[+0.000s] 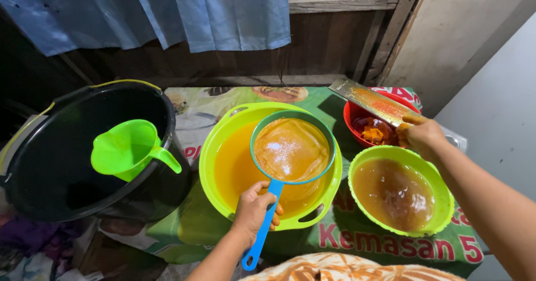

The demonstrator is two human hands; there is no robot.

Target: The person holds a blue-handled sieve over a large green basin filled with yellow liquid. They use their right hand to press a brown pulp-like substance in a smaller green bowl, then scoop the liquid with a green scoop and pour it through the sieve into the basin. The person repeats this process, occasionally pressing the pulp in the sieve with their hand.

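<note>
Nearest the camera, an orange-and-white patterned cloth [346, 267] lies below a big black plastic bucket [67, 169] holding a green plastic jug [131, 149]. Beside it, the left hand [254, 208] grips a blue-handled round mesh strainer [291, 149] over a lime basin [223, 141] of orange liquid. Smaller, the right hand [424, 137] clasps a flat metal grater [371, 101] above a red bowl [353, 113].

Left hand [254, 208] grips blue strainer handle [263, 231]; strainer [291, 148] over large green basin [220, 141]. Right hand [420, 136] holds metal grater [373, 101] over red bowl [353, 113]; small green bowl [444, 194] just below hand.
</note>
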